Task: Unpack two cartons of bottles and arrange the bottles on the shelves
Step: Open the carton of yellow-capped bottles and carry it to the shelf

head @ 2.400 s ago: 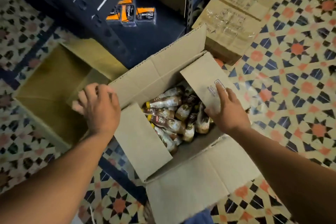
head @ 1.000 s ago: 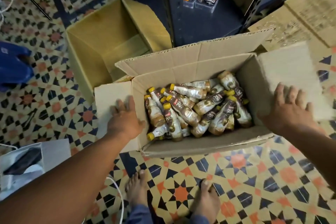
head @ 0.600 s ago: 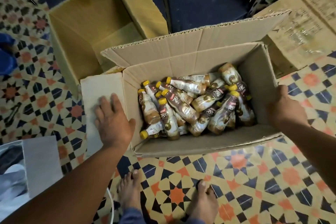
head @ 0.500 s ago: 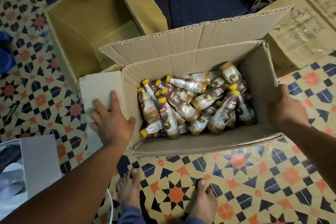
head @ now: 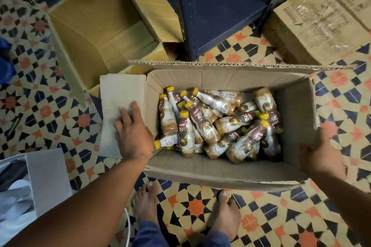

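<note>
Head view: the carton (head: 220, 78) runs long-axis left-right, bottles (head: 202, 124) lying caps mostly up-left; left grip (head: 133, 136) presses its flap (head: 118, 94) flat-fingered, right grip (head: 321, 154) fingers hidden, cannot tell.

Dim, warm, diffuse indoor light. Soft shadows lie inside the open brown cardboard carton (head: 220, 79). Small highlights glint on the yellow-capped plastic bottles (head: 201, 124). Wide-angle distortion bows the patterned tile floor (head: 281, 216) toward the edges.
</note>
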Motion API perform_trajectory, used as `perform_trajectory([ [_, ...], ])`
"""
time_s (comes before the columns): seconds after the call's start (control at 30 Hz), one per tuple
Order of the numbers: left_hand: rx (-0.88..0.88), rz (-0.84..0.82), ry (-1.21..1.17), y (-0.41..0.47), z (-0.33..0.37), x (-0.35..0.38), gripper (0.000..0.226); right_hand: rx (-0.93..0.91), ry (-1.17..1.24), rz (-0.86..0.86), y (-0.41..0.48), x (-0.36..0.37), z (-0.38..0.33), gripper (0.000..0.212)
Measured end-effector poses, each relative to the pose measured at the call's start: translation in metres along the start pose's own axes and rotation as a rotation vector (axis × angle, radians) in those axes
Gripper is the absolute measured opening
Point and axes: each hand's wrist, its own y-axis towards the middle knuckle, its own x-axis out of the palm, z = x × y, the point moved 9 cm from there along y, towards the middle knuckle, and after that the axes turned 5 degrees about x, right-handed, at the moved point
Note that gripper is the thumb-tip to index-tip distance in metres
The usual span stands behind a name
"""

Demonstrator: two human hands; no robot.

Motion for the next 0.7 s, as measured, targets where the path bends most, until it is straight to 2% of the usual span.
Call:
perform_trajectory([
  [0.13,0.012,0.035,-0.019,0.001,-0.002,0.000,0.089,-0.039,0.056,0.003,0.006,-0.001,-0.010,0.038],
  [0.27,-0.103,-0.010,-0.069,0.014,-0.017,0.006,0.106,-0.073,0.127,-0.021,0.017,-0.001,-0.013,0.047],
  [0.33,-0.131,-0.045,-0.089,0.015,-0.017,0.010,0.105,-0.083,0.117,-0.028,0.019,0.000,-0.011,0.046],
  [0.5,-0.029,-0.026,-0.088,-0.013,0.008,0.011,0.081,-0.086,0.143,-0.025,0.011,-0.001,-0.002,0.043],
  [0.6,-0.022,-0.017,-0.241,-0.010,0.005,0.015,0.068,-0.121,0.115,-0.014,0.012,0.000,-0.004,0.049],
  [0.7,-0.112,-0.144,-0.445,0.011,-0.003,0.029,0.060,-0.158,0.161,-0.008,0.013,-0.001,-0.010,0.057],
])
